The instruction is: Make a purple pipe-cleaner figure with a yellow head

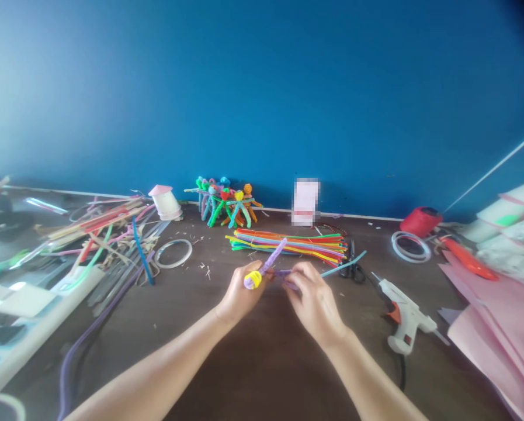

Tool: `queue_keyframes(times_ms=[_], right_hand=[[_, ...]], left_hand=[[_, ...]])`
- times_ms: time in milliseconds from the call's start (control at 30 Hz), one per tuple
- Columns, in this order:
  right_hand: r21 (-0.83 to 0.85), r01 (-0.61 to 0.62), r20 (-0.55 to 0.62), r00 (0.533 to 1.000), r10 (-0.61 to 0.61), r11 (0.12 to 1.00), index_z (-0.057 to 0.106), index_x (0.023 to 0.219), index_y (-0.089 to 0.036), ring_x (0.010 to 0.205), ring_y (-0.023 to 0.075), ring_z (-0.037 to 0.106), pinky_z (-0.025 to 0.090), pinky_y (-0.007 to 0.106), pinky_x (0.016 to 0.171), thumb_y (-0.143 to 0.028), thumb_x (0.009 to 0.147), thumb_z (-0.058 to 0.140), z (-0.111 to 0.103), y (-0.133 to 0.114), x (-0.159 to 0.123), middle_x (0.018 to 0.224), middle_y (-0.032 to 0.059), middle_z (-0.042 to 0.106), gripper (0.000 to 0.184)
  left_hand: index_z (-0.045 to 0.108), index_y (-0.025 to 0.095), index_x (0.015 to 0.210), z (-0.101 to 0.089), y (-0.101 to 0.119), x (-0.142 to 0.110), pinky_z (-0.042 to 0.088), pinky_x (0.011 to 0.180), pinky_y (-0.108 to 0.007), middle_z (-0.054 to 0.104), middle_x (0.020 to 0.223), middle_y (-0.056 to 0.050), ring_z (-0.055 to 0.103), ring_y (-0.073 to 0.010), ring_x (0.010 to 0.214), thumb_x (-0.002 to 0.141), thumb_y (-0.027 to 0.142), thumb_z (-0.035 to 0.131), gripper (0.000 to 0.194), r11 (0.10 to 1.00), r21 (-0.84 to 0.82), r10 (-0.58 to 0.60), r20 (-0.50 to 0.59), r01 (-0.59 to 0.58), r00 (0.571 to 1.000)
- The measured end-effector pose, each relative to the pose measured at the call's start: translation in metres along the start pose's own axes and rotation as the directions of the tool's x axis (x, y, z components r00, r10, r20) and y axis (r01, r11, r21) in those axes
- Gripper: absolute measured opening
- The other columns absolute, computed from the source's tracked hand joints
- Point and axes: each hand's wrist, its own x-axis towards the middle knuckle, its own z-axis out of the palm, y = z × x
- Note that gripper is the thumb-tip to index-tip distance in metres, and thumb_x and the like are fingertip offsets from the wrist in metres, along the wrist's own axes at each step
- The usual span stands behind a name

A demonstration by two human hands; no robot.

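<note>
Between my hands is a pipe cleaner figure (274,257), mostly purple, with a round end wound in yellow. My left hand (240,292) is closed on it near the yellow-wound end. One fuzzy purple length sticks up from there, slanting to the right. Another purple strand runs sideways to my right hand (309,292), whose fingers pinch it. The fingertips of both hands are partly hidden. Just beyond the hands lies a bundle of colourful pipe cleaners (288,244). A light blue pipe cleaner (344,263) lies beside my right hand.
Finished pipe cleaner figures (226,204) stand against the wall. On the right are scissors (353,269), a glue gun (407,316), a red spool (421,221) and pink sheets (493,327). Loose strips (108,234), a tape ring (173,254) and a white cup (165,203) are left.
</note>
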Motion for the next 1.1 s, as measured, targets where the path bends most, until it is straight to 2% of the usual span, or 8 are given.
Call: queue_keyframes(times_ms=[167,333,467,633,800,867,933,1100], right_hand=[[0.251,-0.076,-0.051,0.995,0.091,0.965,0.056,0.081,-0.019,0.08,0.0171,0.056,0.045,0.029,0.072,-0.019,0.081,0.048,0.008,0.008,0.0,0.089,0.0067,0.058,0.008],[0.46,-0.311,0.083,0.948,0.309,0.832,0.058,0.081,-0.016,0.063,0.0141,0.055,0.044,0.025,0.061,-0.027,0.079,0.05,0.012,0.012,0.002,0.072,0.0032,0.06,0.013],[0.668,-0.543,0.352,0.833,0.427,0.509,0.057,0.075,-0.015,0.044,0.008,0.044,0.035,0.02,0.042,-0.034,0.074,0.055,0.011,0.013,0.005,0.057,-0.0024,0.054,0.018],[0.755,-0.656,0.628,0.725,0.284,0.004,0.05,0.072,-0.017,0.035,0.0056,0.041,0.031,0.017,0.034,-0.029,0.067,0.059,0.01,0.013,0.004,0.052,-0.0034,0.054,0.016],[0.713,-0.668,0.701,0.69,0.181,-0.214,0.044,0.072,-0.019,0.032,0.005,0.042,0.037,0.017,0.035,-0.027,0.066,0.059,0.009,0.009,0.002,0.054,-0.003,0.057,0.018],[0.727,-0.652,0.687,0.699,0.2,-0.215,0.043,0.072,-0.02,0.033,0.0049,0.042,0.037,0.017,0.034,-0.029,0.066,0.06,0.01,0.009,0.002,0.056,-0.0029,0.058,0.02],[0.777,-0.616,0.624,0.728,0.284,-0.128,0.045,0.072,-0.019,0.035,0.0054,0.044,0.036,0.017,0.035,-0.031,0.067,0.061,0.014,0.009,0.002,0.058,-0.0029,0.058,0.021],[0.761,-0.525,0.336,0.821,0.461,0.381,0.053,0.072,-0.016,0.036,0.006,0.046,0.035,0.017,0.035,-0.035,0.075,0.054,0.021,0.004,0.0,0.052,-0.0039,0.054,0.019]], left_hand=[[0.059,0.014,0.075,-0.003,0.003,0.002,0.041,0.06,-0.02,0.063,0.071,-0.002,0.057,-0.0133,0.067,0.076,0.024,0.05,0.014,0.999,-0.052,0.016,0.077,-0.012,0.997],[0.061,0.013,0.074,-0.008,0.008,0.001,0.042,0.06,-0.021,0.064,0.071,-0.004,0.059,-0.0148,0.067,0.074,0.028,0.053,0.017,0.999,-0.045,0.017,0.133,-0.011,0.991],[0.063,0.014,0.075,-0.01,0.01,0.002,0.045,0.063,-0.024,0.066,0.072,-0.006,0.061,-0.0167,0.069,0.072,0.029,0.057,0.016,0.99,-0.143,0.024,0.222,0.008,0.975],[0.061,0.013,0.074,-0.006,0.008,0.0,0.049,0.063,-0.028,0.066,0.068,-0.006,0.063,-0.0177,0.067,0.067,0.028,0.064,0.017,0.853,-0.466,-0.055,0.366,0.235,0.929],[0.058,0.013,0.07,0.004,0.005,-0.005,0.048,0.057,-0.024,0.064,0.061,-0.003,0.062,-0.0147,0.06,0.061,0.025,0.07,0.019,0.603,-0.699,-0.128,0.392,0.385,0.911],[0.057,0.013,0.071,0.008,0.005,-0.006,0.047,0.055,-0.022,0.062,0.061,-0.002,0.061,-0.0127,0.06,0.061,0.024,0.07,0.02,0.489,-0.764,-0.176,0.385,0.42,0.906],[0.056,0.013,0.072,0.011,0.004,-0.006,0.047,0.055,-0.02,0.061,0.061,-0.001,0.06,-0.0111,0.06,0.061,0.023,0.07,0.021,0.409,-0.801,-0.244,0.366,0.438,0.898],[0.057,0.013,0.076,0.018,0.003,-0.004,0.047,0.055,-0.019,0.06,0.063,0.001,0.059,-0.0098,0.06,0.058,0.022,0.071,0.024,0.441,-0.818,-0.398,0.191,0.37,0.897]])
